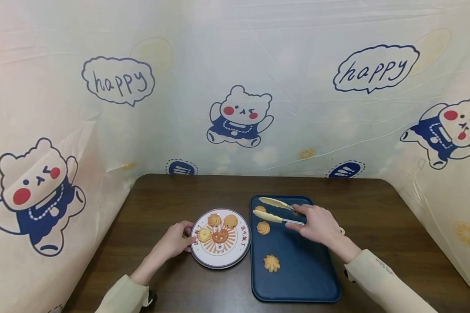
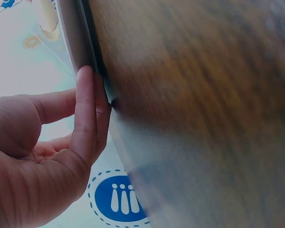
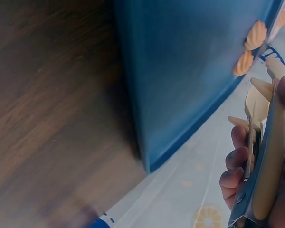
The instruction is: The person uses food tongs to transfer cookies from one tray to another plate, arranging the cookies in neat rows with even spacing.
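My left hand [image 1: 176,238] holds the left rim of a round white printed plate [image 1: 235,256], its fingertips against the side in the left wrist view. On the plate lie several cookies, among them a swirled cookie [image 1: 213,220] and a pretzel-shaped one [image 1: 220,236]. In my right hand [image 1: 318,222] is a pair of tongs [image 1: 272,217] with cream tips, spread apart above the blue tray [image 1: 301,274]. Between or below those tips sits the farthest swirled cookie [image 1: 260,209], partly hidden. Nearer on the tray are another swirled cookie [image 1: 263,228] and a star-shaped cookie [image 1: 272,263].
Plate and tray stand side by side on a dark wooden table [image 1: 168,195], with only a narrow gap between them. A pale printed cloth [image 1: 297,130] with bears hangs behind the table and along both sides.
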Demonstrator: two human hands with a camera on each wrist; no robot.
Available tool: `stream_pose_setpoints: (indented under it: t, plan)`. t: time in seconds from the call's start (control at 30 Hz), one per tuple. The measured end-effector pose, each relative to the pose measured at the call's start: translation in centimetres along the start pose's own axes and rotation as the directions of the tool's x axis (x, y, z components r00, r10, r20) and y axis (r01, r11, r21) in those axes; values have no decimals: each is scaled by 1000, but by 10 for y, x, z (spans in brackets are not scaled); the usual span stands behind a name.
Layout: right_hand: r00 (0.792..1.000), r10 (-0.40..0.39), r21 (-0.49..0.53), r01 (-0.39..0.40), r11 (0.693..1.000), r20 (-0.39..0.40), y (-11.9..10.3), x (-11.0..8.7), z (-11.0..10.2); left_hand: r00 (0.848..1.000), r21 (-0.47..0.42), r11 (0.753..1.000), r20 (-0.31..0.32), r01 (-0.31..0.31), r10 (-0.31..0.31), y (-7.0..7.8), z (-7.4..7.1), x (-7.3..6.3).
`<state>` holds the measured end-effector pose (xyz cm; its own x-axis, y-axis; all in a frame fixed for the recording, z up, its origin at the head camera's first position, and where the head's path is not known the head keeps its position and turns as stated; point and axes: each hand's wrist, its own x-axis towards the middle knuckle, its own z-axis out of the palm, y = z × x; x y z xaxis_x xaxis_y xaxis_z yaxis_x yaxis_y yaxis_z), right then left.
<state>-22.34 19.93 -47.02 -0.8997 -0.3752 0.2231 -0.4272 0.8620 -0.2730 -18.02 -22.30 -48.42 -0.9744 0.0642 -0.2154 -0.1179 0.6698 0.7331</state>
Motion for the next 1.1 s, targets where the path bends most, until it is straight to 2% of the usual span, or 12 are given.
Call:
stream_pose_setpoints:
  t: [0.37, 1.1]
  plan:
    - [999, -2, -15, 3, 1000, 43, 10, 4, 4, 1000, -5, 1000, -4, 15, -15, -3, 2, 2]
    - [998, -10, -6, 10, 1000, 63, 9, 10, 8, 1000, 12, 1000, 3, 16, -16, -4, 1, 2]
